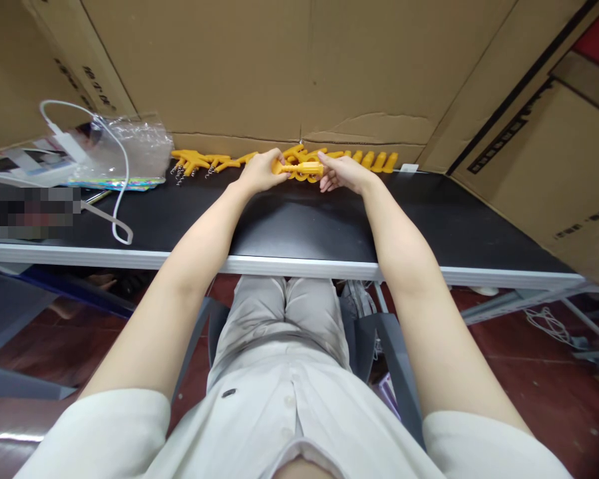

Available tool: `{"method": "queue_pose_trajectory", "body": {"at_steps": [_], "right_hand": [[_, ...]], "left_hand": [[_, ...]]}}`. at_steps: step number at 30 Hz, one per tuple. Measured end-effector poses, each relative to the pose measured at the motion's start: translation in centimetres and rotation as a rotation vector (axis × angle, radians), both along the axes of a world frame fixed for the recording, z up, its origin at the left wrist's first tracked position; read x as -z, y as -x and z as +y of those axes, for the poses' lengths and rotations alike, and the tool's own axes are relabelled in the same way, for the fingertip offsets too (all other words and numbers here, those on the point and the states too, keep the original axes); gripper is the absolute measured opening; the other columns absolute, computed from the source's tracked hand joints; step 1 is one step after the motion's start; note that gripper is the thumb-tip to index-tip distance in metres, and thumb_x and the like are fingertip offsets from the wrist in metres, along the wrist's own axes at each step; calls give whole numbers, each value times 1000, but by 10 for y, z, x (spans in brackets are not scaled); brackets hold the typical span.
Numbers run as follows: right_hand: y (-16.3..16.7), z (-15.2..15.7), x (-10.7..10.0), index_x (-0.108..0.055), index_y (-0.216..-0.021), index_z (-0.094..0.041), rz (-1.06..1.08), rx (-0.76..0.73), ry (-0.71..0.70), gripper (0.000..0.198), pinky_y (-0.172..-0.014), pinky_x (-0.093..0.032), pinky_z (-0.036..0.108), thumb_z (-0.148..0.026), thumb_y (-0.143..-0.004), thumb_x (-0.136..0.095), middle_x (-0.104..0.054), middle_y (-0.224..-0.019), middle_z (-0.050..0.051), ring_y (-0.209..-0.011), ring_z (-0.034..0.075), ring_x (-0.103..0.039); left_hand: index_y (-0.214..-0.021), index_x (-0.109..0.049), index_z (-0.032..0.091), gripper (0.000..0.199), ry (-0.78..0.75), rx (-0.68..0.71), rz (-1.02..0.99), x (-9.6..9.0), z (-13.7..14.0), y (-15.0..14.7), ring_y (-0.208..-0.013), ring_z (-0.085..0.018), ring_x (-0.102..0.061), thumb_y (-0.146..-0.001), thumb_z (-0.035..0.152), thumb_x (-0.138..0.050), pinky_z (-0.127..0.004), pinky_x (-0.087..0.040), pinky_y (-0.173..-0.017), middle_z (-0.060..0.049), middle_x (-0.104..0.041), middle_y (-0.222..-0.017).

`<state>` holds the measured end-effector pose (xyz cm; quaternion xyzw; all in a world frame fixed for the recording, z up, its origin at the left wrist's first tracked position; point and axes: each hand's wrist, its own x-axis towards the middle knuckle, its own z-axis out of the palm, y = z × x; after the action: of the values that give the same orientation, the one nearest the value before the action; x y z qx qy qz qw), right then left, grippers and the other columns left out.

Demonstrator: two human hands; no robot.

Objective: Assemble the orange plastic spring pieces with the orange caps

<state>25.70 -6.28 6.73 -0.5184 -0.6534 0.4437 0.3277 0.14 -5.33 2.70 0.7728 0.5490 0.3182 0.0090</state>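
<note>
A yellow plastic corkscrew piece (310, 169) spans the gap between my two hands above the back of the black table. It has a knob at its left end, a thin shaft and a ribbed cylinder at its right. My left hand (260, 171) is closed on the knob end. At the cylinder's right end, my right hand (347, 173) pinches it between thumb and fingers. Right behind lie more yellow parts (299, 153), partly hidden by the hands. Yellow handles with metal spirals (192, 159) lie left of my left hand. Several yellow cylinders (379, 161) stand right of my right hand.
Cardboard walls (299, 66) close off the back and the right side. At left on the table (299, 226) are a clear plastic bag (140, 143), a white cable (128, 166) and a blurred-out item (30, 213). A small white piece (408, 168) sits by the back wall.
</note>
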Motion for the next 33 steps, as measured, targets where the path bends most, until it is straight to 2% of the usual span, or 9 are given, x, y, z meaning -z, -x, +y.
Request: {"method": "queue_pose_trajectory", "body": {"at_steps": [13, 20, 25, 27, 29, 33], "right_hand": [[0, 7, 5, -76, -81, -20, -16, 41, -27, 75, -67, -63, 35, -93, -97, -66, -63, -54, 4, -52, 20, -67], [2, 12, 6, -72, -77, -21, 22, 61, 1, 76, -53, -55, 28, -95, -94, -69, -59, -50, 2, -45, 17, -60], [5, 9, 5, -73, -84, -22, 59, 120, 50, 68, -57, -57, 29, -89, -96, -73, -58, -53, 1, -51, 17, -61], [7, 7, 4, -72, -88, -23, 112, 146, 94, 64, -59, -58, 30, -86, -98, -73, -58, -56, 0, -55, 17, -61], [9, 7, 2, -68, -91, -23, 207, 169, 135, 61, -60, -58, 29, -83, -100, -73, -60, -61, 0, -57, 16, -61], [7, 11, -1, -63, -97, -25, 464, 235, 98, 53, -67, -62, 28, -76, -103, -72, -64, -73, -2, -66, 14, -67]], "left_hand": [[-122, -72, 21, 36, 7, 28, -14, 1, 2, 1, -110, -33, -70, -88, 34, -78, -42, -54, -107, -7, -77, -105], [-126, -73, 20, 39, 22, 27, -19, 1, 2, 1, -115, -34, -71, -89, 33, -80, -47, -53, -112, -8, -76, -109], [-126, -74, 21, 41, 1, 35, -31, 5, 8, 3, -113, -35, -72, -88, 34, -80, -50, -54, -114, -7, -75, -104], [-132, -72, 21, 46, -6, 66, -49, 7, 10, 4, -118, -36, -72, -88, 35, -81, -52, -54, -117, -8, -76, -109], [-145, -67, 23, 60, -17, 110, -75, 9, 14, 6, -126, -37, -71, -88, 35, -82, -54, -52, -121, -10, -76, -123], [-173, -43, 27, 92, -23, 170, -144, 15, 24, 12, -143, -38, -66, -90, 36, -83, -57, -47, -130, -16, -65, -151]]}}
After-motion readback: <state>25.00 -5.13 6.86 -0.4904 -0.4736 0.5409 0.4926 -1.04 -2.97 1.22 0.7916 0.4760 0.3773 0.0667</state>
